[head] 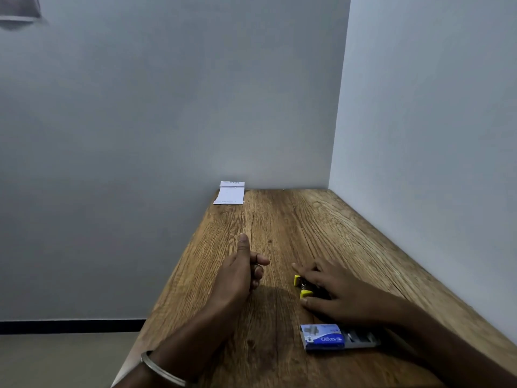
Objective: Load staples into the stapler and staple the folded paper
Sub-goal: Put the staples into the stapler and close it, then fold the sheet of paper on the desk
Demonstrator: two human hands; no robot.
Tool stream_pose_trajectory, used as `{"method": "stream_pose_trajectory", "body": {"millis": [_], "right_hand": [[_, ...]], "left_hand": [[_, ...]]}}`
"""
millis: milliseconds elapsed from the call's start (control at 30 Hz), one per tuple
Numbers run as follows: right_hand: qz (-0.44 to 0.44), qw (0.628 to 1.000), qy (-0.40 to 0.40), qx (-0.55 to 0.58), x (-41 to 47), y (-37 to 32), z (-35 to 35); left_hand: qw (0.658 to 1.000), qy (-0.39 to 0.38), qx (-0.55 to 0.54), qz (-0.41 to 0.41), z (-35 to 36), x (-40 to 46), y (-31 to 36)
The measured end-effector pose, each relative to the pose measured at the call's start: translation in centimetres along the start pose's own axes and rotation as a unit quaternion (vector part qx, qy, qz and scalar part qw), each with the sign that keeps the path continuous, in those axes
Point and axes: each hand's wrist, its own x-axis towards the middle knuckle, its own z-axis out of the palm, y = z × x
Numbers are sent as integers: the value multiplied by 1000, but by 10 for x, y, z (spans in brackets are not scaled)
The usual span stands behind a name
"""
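We see the wooden worktop set in a corner of grey walls. Our right hand lies over the yellow-tipped stapler, hiding most of it; fingers spread, its hold unclear. Our left hand rests edge-down, loosely curled, thumb up, holding nothing. The blue staple box sits near, tray slid out. The folded paper leans at the far wall.

Wooden table sits in the wall corner. Folded paper at far left edge, against the back wall. Stapler mid-table under right hand; left hand left of it. Staple box nearer, right.
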Motion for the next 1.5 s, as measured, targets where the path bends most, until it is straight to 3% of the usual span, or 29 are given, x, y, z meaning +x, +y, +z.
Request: {"method": "stream_pose_trajectory", "body": {"millis": [133,200,333,500,567,667,833,900,1167,1333,1500], "right_hand": [[8,998,20,62,-3,-3,-8],[18,983,81,161,-5,-4,-17],[71,900,164,398,14,-11,-44],[78,933,146,318,97,-11,-68],[69,956,125,258,138,-9,-66],[43,987,101,117,197,-2,-57],[31,998,46,-33,282,16,-34],[33,997,25,-61,311,24,-22],[56,991,-64,-105,387,65,8],[69,993,-77,-57,398,81,23],[60,996,-63,-31,390,85,27]], "left_hand": [[1000,-5,3,11,-1,-3,0],[1000,-9,-12,4,-1,-5,0],[999,-42,-17,-24,-13,5,15],[985,-29,159,51,-43,73,56],[952,1,290,94,-53,108,58],[861,22,485,154,-68,159,48],[712,-55,684,150,-81,245,20],[687,-73,709,138,-80,276,8],[698,-101,703,92,-76,366,-24],[714,-125,687,61,-75,385,-40],[737,-126,659,85,-76,379,-48]]}}
